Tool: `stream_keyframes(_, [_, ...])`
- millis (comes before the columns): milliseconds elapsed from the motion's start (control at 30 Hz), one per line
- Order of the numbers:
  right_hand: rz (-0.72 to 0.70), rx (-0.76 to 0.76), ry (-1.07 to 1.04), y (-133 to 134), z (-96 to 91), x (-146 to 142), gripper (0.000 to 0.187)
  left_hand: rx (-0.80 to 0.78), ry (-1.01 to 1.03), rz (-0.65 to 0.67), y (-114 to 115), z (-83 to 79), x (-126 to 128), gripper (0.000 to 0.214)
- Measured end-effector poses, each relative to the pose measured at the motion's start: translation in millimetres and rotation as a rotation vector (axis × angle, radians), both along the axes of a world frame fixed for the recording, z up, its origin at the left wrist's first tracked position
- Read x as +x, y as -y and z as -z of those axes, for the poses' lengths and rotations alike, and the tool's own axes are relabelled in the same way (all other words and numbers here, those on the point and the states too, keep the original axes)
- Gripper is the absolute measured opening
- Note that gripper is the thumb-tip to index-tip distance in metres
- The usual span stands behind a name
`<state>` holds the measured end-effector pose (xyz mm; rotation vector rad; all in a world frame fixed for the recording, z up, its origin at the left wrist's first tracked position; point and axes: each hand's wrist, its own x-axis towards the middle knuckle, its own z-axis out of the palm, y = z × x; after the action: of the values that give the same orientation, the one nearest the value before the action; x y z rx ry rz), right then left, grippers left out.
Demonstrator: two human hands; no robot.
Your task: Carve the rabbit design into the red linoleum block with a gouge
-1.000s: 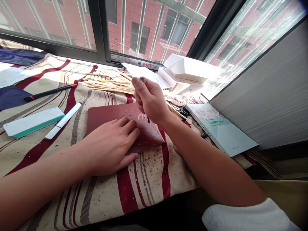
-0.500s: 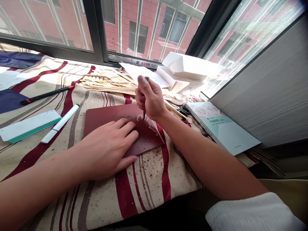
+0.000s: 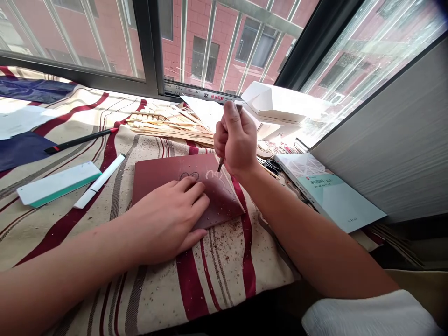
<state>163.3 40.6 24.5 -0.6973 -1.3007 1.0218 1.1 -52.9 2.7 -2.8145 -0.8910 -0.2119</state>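
Note:
A reddish-brown board (image 3: 154, 173) lies on the striped cloth, with a dark drawn outline and pale carved lines (image 3: 213, 175) on its face. My left hand (image 3: 171, 210) rests flat across the board's near side, fingers stretched out and covering part of the drawing. In a fist, my right hand (image 3: 238, 137) grips a slim carving tool (image 3: 220, 164). The tool leans, its top end showing above my thumb and its tip down at the pale lines near the board's right side. Whether the tip touches the surface I cannot tell. Small shavings are scattered on the board and cloth.
Thin wooden sticks (image 3: 168, 125) lie behind the board, near a white box (image 3: 276, 100). On the right are black scissors (image 3: 272, 166) and a book (image 3: 336, 196). A white marker (image 3: 100, 182), a white-and-green block (image 3: 59, 183) and a black pen (image 3: 82, 140) lie left.
My right hand has shifted right and the carving tool leans more to the right, its tip still by the pale lines. My left hand stays on the board. The whole view has shifted slightly.

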Motion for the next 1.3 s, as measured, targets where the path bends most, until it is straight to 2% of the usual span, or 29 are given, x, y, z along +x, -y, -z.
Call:
stream_keyframes(133, [-0.028,-0.094,-0.009,-13.1,5.0,12.8,0.045,-0.009,-0.003,0.002,1.5,0.2,-0.3,0.039])
stream_keyframes(300, [-0.057,-0.193,-0.003,-19.4,6.1,10.4,0.043,0.02,0.03,0.015,1.1,5.9,-1.6,0.038])
stream_keyframes(533, [-0.162,-0.2,-0.021,-30.6,14.8,10.1,0.051,0.02,0.022,0.014,-0.1,8.7,-3.8,0.039])
stream_keyframes(767, [-0.247,-0.273,0.053,-37.3,13.6,6.3,0.052,0.034,-0.001,0.025,1.3,4.4,-1.1,0.039])
stream_keyframes(833, [-0.206,-0.321,0.061,-40.7,14.7,2.4,0.049,0.027,-0.005,0.017,1.7,3.1,-0.6,0.04])
stream_keyframes(1000, [0.013,-0.377,0.03,-48.1,19.3,-5.1,0.044,0.016,0.01,-0.003,1.9,3.1,-0.7,0.039])
stream_keyframes(1100, [0.029,-0.471,0.002,-48.5,17.8,-4.8,0.045,0.001,0.029,-0.006,1.5,4.0,-1.3,0.037])
stream_keyframes(1200, [-0.074,-0.488,0.007,-42.2,12.5,-5.3,0.047,-0.004,0.041,-0.005,1.2,4.3,-1.0,0.037])
stream_keyframes(1300, [-0.373,-0.396,0.147,-31.3,7.4,-9.5,0.047,0.012,0.051,-0.003,1.4,3.8,0.1,0.035])
